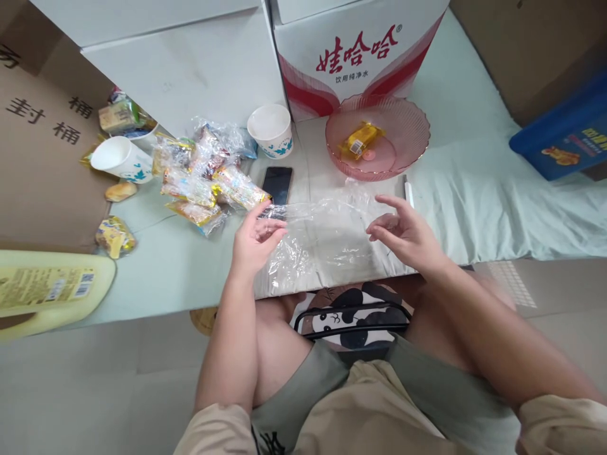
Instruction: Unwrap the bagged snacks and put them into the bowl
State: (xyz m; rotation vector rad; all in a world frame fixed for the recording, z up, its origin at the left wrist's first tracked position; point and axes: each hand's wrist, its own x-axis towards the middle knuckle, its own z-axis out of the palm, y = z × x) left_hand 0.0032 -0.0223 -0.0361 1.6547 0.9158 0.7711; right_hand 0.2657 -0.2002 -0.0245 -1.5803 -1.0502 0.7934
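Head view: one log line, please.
left hand: at clear plastic | right hand: near its opposite side | pink bowl: holds yellow packet

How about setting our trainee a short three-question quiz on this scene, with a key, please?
1. Multiple choice: what lies in the pink bowl?
A) a paper cup
B) a yellow packet
C) a bread roll

2. True or false: clear plastic lies between the left hand and the right hand.

3. Fill in: the dark phone lies nearer to the person's ____ hand.

Key: 1. B; 2. true; 3. left
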